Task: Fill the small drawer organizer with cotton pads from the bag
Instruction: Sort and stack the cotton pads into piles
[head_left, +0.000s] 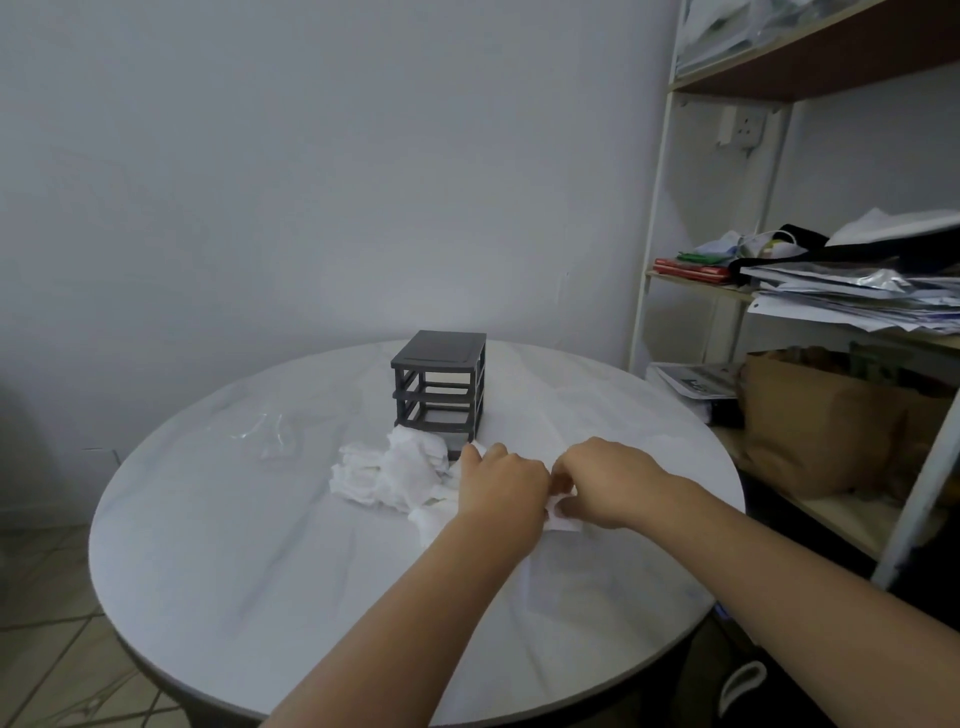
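A small dark grey drawer organizer frame (439, 384) stands upright near the far middle of the round white table (260, 545), its slots showing no drawers. A loose heap of white cotton pads (387, 475) lies in front of it. A clear plastic bag (270, 428) lies flat to the left of the heap. My left hand (501, 483) and my right hand (605, 480) are close together just right of the heap, both pinching white cotton pads (563, 519). A grey drawer seems to lie under my hands, mostly hidden.
A white metal shelf unit (654, 249) stands against the wall on the right, loaded with papers, a black bag and a brown paper bag (821, 415). A wall socket (740, 124) sits behind it. Tiled floor shows at the lower left.
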